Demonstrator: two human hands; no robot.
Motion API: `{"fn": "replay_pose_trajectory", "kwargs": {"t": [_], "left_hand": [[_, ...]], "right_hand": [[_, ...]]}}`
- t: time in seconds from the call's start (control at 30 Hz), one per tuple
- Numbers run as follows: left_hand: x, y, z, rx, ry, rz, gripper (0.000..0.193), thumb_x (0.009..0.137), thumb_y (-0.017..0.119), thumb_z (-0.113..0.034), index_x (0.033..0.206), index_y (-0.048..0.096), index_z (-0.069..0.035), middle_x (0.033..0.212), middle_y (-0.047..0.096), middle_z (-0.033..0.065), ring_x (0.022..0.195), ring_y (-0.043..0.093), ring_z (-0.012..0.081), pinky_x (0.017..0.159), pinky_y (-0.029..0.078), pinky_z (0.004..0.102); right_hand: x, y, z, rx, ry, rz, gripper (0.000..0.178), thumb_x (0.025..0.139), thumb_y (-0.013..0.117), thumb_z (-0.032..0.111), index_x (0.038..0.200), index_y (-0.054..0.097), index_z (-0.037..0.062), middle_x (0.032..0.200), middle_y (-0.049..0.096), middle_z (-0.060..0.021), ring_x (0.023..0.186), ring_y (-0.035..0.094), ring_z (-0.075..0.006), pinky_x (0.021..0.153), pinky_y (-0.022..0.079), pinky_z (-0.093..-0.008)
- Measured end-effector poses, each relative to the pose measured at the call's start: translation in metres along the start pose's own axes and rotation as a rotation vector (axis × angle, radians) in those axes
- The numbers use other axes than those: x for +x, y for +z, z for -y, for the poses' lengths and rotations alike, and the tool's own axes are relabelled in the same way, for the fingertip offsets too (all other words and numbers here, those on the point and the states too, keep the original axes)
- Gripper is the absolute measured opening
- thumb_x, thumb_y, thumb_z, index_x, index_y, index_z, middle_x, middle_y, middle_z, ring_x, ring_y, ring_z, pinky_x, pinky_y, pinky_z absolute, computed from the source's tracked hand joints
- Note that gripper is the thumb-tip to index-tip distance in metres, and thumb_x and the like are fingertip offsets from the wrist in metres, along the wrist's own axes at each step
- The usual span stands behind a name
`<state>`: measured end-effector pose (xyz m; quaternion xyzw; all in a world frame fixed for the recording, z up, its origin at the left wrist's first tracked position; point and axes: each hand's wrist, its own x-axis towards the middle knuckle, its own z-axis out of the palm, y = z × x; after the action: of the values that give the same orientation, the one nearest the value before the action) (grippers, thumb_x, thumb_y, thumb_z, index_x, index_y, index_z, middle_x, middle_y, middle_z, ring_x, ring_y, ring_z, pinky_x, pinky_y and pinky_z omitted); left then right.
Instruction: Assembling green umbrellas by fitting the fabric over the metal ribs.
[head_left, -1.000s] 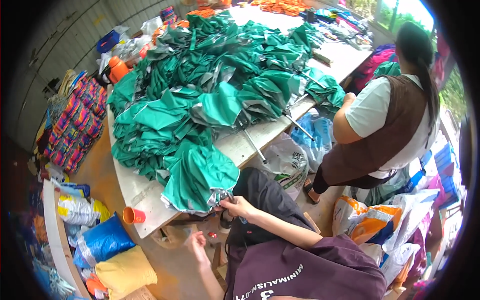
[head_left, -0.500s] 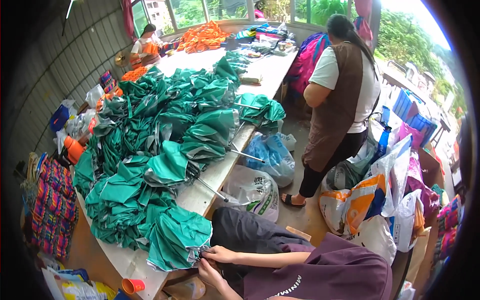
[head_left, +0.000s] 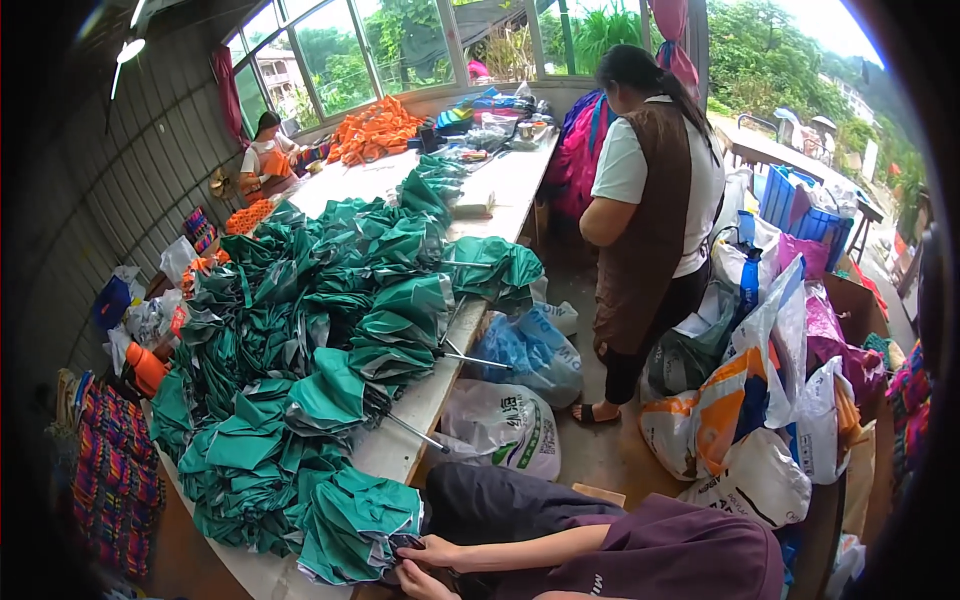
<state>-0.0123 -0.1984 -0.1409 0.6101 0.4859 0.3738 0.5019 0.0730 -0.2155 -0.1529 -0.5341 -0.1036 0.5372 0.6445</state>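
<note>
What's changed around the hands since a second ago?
The left hand, earlier apart from the green umbrella, has moved forward to its gathered end, beside the right hand; whether it grips is unclear. The view has tilted up. Unchanged: the right hand holds that end; the pile lies on the table.

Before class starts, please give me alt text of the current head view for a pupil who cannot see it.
Two bare hands meet at the gathered end of a green, silver-edged fabric umbrella by the near edge of a long white table heaped with similar umbrellas. To the right stands a co-worker in a brown apron, beside bulging plastic bags.
</note>
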Motion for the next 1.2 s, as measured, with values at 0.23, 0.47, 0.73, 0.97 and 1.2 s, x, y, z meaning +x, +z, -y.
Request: {"fn": "replay_pose_trajectory", "kwargs": {"t": [0.23,0.47,0.73,0.97,1.2], "left_hand": [[-0.048,-0.027,0.08,0.018,0.057,0.388,0.025,0.1,0.054,-0.026,0.093,0.062,-0.003,0.072,0.053,0.0001,0.064,0.046,0.0093,0.057,0.038,0.0267],[-0.074,-0.042,0.06,-0.194,-0.156,0.509,0.027,0.103,0.05,-0.028,0.092,0.058,-0.004,0.072,0.044,-0.0037,0.067,0.04,0.007,0.06,0.035,0.025],[-0.112,-0.027,0.017,-0.342,-0.252,0.597,0.032,0.103,0.048,-0.037,0.096,0.058,-0.007,0.072,0.043,-0.0026,0.069,0.041,0.0099,0.065,0.035,0.0239],[-0.082,0.022,-0.108,-1.222,-0.356,0.921,0.032,0.1,0.045,-0.026,0.075,0.048,-0.006,0.058,0.041,0.0022,0.058,0.038,0.0142,0.066,0.035,0.0291],[-0.103,0.068,-0.141,-1.346,-0.581,1.17,0.03,0.096,0.047,-0.024,0.07,0.042,-0.01,0.057,0.035,-0.0002,0.06,0.033,0.0131,0.066,0.031,0.0292]], "right_hand": [[0.018,-0.018,0.056,0.067,-0.031,-0.016,0.043,0.092,0.063,0.051,0.094,0.072,0.0088,0.074,0.064,0.0017,0.06,0.051,-0.0069,0.054,0.04,-0.0246],[0.01,-0.008,0.068,0.052,-0.084,-0.007,0.039,0.098,0.058,0.045,0.108,0.071,0.0106,0.07,0.056,0.0051,0.061,0.048,-0.0035,0.055,0.035,-0.022],[-0.005,-0.042,0.061,-0.186,-0.276,0.2,0.029,0.102,0.053,0.033,0.109,0.064,0.0069,0.068,0.048,0.0055,0.061,0.042,-0.0033,0.055,0.034,-0.0239],[0.0,-0.069,0.088,-0.274,-0.28,0.151,0.037,0.098,0.057,0.041,0.082,0.058,0.0079,0.062,0.051,0.003,0.056,0.044,-0.0068,0.052,0.035,-0.0262],[-0.012,-0.062,0.086,-0.344,-0.246,0.134,0.035,0.098,0.059,0.039,0.082,0.06,0.0079,0.062,0.049,0.0042,0.055,0.042,-0.0063,0.051,0.034,-0.0264]]}}
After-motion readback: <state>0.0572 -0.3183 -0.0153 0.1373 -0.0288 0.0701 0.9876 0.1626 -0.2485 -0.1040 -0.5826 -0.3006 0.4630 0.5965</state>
